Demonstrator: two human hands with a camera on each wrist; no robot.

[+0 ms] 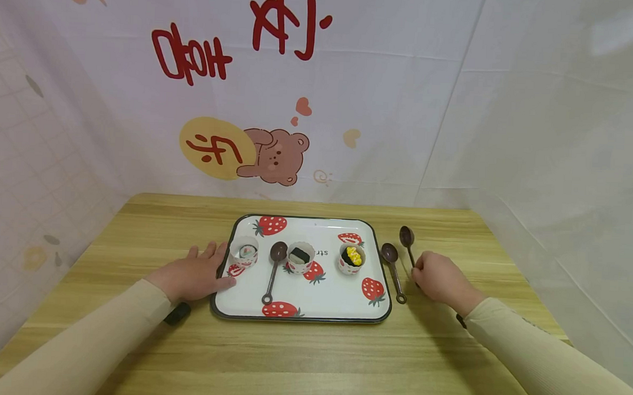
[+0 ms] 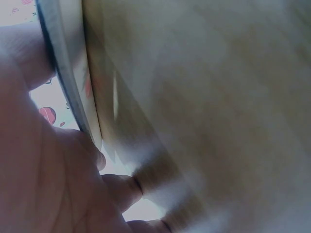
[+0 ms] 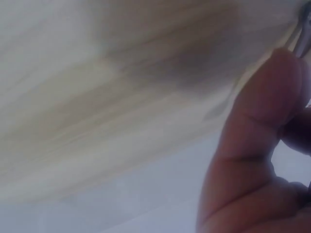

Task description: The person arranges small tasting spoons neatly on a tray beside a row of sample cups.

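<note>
The left hand [image 1: 193, 274] lies flat at the tray's [image 1: 375, 315] nine o'clock edge, fingers spread and straight on the table [image 1: 309, 356], thumb over the rim; the left wrist view shows the thumb pressed against that rim [image 2: 68, 92], though it is blurred. The right hand [image 1: 440, 279] sits on the table at the tray's three o'clock, fingers curled round the handle of the far spoon [image 1: 407, 240], whose bowl points to twelve o'clock beyond the knuckles. The right wrist view is too blurred to show more than a bent finger [image 3: 257, 121] beside a thin dark handle. A second spoon [image 1: 393, 270] lies on the table between that hand and the tray, just beside the tray's right edge, bowl toward twelve o'clock, ring end toward six. A third spoon [image 1: 273, 269] lies on the tray itself, bowl up at twelve o'clock, between the left cup [image 1: 245, 251] and the middle cup [image 1: 300, 257]. The left cup stands near the left thumb, the middle cup holds something dark, and the right cup [image 1: 352, 258], at the tray's two o'clock, holds something yellow on dark. The tray is white with strawberry prints and a dark rim. Behind the table hangs a cloth with a bear [image 1: 276, 157] at twelve o'clock.
</note>
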